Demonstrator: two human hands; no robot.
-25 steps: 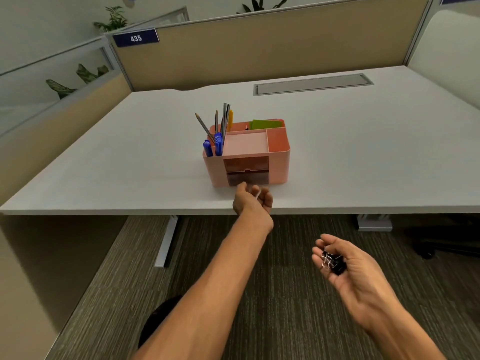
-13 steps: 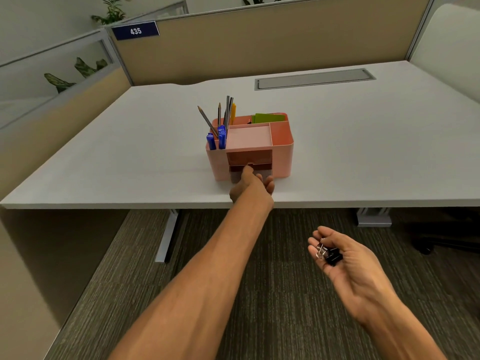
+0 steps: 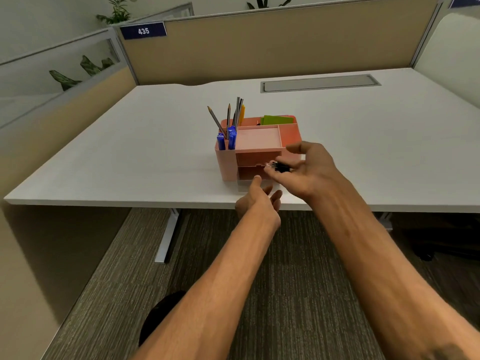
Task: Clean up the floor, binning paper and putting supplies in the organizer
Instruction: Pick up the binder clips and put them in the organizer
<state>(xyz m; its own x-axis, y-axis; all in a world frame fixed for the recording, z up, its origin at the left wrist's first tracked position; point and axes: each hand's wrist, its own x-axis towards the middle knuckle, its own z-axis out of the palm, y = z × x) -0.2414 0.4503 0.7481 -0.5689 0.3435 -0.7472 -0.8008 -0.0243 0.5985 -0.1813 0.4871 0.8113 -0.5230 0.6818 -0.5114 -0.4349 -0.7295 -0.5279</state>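
White desk [image 3: 130, 157] across the middle of the scene, tan cubicle partition [image 3: 272, 42] along its far edge, a grey cable hatch [image 3: 320, 83] set into the far right of the top. Blue number plate reading 435 [image 3: 143, 30] on the partition's far left corner. Grey striped carpet [image 3: 298, 294] below and nearer, with one metal desk leg [image 3: 167, 235] reaching down to it.

Pink organizer [image 3: 226, 165] standing upright on the desk near its near edge, roughly centred. Pencils [image 3: 228, 116] and blue markers [image 3: 232, 139] upright in its left compartments, green sticky notes [image 3: 276, 120] in the far right compartment, an open flat tray on top, two drawer fronts facing near; lower drawer [image 3: 246, 173] seemingly pulled out a little.

Right hand [image 3: 309, 170] raised just in front of the organizer's near right corner, pinching black binder clips [image 3: 279, 167] between thumb and fingertips, remaining fingers spread loosely; clips level with the drawer fronts, not yet inside anything.

Left hand [image 3: 259, 203] lower and nearer, over the desk's near edge, thumb pointing up at the lower drawer, fingers loosely curled, grasping nothing visible; contact with the drawer cannot be told.
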